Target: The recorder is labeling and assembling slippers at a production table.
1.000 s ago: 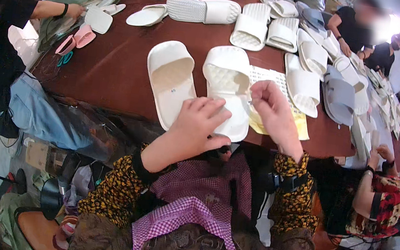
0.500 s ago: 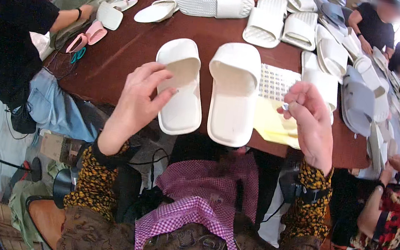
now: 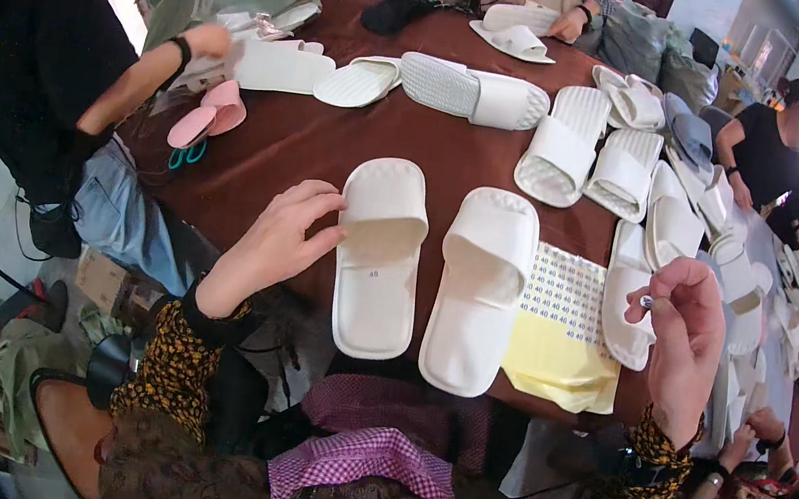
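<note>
Two white slide slippers lie side by side in front of me, toes pointing away. Small printing marks the insole of the left slipper (image 3: 371, 311); none shows on the insole of the right slipper (image 3: 463, 344). My left hand (image 3: 271, 245) is open at the left slipper's outer edge, thumb and fingers apart, close to its strap. Over to the right, my right hand (image 3: 686, 333) is raised and pinches a small round sticker (image 3: 646, 302) between thumb and fingertip. Between that hand and the slippers lies a sheet of printed stickers (image 3: 565, 292) with a yellow lower part.
More white slippers (image 3: 564, 150) spread along the brown table (image 3: 262, 141) at the back and right. Pink slippers (image 3: 205, 118) and teal-handled scissors (image 3: 187, 155) are at the left, near a person in black (image 3: 72, 55). Other people work at the far side and right.
The view has tilted up, showing more of the table's far side. My left hand has drawn back from the left slipper's insole to its edge. My right hand still pinches the sticker.
</note>
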{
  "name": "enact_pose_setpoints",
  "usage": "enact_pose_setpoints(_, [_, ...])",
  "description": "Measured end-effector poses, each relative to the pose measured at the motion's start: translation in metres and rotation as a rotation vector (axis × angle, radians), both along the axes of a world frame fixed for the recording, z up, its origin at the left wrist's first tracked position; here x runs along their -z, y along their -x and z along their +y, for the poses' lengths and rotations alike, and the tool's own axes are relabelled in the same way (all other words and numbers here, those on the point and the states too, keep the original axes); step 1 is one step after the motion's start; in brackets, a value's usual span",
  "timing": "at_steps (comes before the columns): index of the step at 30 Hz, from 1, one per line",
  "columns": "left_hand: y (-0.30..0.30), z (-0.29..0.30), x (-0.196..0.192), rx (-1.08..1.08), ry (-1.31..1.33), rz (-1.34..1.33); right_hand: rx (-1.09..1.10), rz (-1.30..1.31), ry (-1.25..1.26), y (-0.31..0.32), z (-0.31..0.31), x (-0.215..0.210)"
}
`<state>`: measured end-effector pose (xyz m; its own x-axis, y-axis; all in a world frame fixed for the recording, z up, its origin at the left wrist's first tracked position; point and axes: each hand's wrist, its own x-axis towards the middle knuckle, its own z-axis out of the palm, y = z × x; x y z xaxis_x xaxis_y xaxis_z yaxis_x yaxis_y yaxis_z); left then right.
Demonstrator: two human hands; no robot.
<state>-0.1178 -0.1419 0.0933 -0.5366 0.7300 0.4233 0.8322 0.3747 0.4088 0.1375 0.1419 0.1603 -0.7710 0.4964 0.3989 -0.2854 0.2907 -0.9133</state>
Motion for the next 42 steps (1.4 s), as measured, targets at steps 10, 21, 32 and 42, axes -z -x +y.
enact_pose_setpoints(10, [0.044, 0.023, 0.024, 0.167, 0.149, -0.026, -0.021, -0.045, -0.475, 0.108, 0.009, 0.021])
enact_pose_setpoints(21, [0.074, 0.034, 0.028, 0.231, 0.148, -0.158, -0.008, -0.186, -0.887, 0.193, 0.037, 0.088])
enact_pose_setpoints(32, [0.102, 0.052, 0.052, 0.323, 0.037, -0.254, 0.099, -0.3, -0.788, 0.183, 0.079, 0.055])
enact_pose_setpoints(42, [0.121, 0.061, 0.059, 0.334, 0.131, -0.537, 0.356, -0.386, -0.598, 0.156, 0.128, 0.055])
